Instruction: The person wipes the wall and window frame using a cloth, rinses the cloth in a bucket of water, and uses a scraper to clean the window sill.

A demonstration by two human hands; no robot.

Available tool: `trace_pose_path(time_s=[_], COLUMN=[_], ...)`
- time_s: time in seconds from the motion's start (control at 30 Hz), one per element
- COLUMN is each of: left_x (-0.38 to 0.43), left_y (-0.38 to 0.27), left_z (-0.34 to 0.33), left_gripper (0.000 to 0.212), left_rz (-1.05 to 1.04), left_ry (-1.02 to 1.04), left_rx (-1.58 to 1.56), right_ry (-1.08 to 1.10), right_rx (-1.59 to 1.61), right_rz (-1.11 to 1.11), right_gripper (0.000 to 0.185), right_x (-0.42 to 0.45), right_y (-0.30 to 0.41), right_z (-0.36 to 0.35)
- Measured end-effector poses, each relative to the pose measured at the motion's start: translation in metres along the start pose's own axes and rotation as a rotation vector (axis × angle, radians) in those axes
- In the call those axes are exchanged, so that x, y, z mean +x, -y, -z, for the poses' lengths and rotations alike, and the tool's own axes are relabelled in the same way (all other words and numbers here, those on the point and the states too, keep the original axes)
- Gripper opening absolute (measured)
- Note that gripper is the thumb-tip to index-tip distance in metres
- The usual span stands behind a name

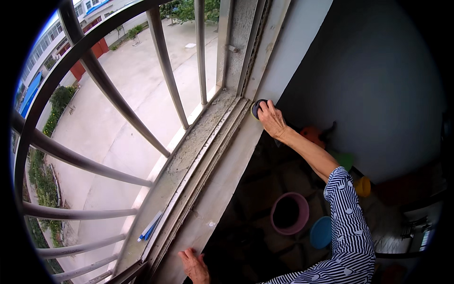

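Observation:
My right hand (273, 120) grips a dark scrubbing pad (256, 108) with a yellowish edge. It presses the pad on the far end of the pale inner window sill (230, 156), at the corner by the side wall. My left hand (194, 265) holds nothing and rests its bent fingers on the near part of the same sill. Beside the sill runs the window's metal sliding track (198, 167), dirty along its grooves. On the outer ledge (193, 142) lie grey dirt and grit.
Metal bars (124, 106) close off the outside of the window. Blue-and-white pens or similar sticks (150, 227) lie on the outer ledge. Below the sill, a pink bucket (290, 213), a blue basin or lid (321, 232) and a yellow container (362, 186) stand on the dark floor.

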State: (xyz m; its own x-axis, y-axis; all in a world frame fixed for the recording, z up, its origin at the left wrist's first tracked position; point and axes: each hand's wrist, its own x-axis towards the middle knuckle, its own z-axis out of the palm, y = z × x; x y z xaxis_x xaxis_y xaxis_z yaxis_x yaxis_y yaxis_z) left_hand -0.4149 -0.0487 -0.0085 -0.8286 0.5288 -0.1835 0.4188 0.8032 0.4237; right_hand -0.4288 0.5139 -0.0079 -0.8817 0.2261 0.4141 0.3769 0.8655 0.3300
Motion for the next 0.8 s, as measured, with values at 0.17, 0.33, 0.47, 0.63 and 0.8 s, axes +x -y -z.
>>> trace_pose_path(time_s=[0.17,0.33,0.47,0.63,0.8], left_x=[-0.002,0.009,0.008,0.008,0.008], left_y=[0.001,-0.014,-0.021,-0.019,-0.021], left_z=[-0.007,0.004,0.008,0.006,0.006], left_gripper=[0.043,0.04,0.038,0.038,0.038], left_rz=[0.019,0.059,0.024,0.031,0.035], left_ry=[0.029,-0.005,-0.056,-0.066,-0.075], left_rx=[0.006,-0.098,-0.116,-0.137,-0.079], right_ry=[0.038,0.247,0.332,0.272,0.107], right_rx=[-0.061,0.3,1.0,1.864,1.956], right_rz=[-0.204,-0.357,-0.613,-0.834,-0.85], right_gripper=[0.018,0.022,0.031,0.039,0.036], right_x=[0.01,-0.004,-0.024,-0.052,-0.063], right_y=[-0.011,-0.009,-0.041,-0.036,-0.038], right_z=[-0.014,-0.007,0.013,0.025,0.021])
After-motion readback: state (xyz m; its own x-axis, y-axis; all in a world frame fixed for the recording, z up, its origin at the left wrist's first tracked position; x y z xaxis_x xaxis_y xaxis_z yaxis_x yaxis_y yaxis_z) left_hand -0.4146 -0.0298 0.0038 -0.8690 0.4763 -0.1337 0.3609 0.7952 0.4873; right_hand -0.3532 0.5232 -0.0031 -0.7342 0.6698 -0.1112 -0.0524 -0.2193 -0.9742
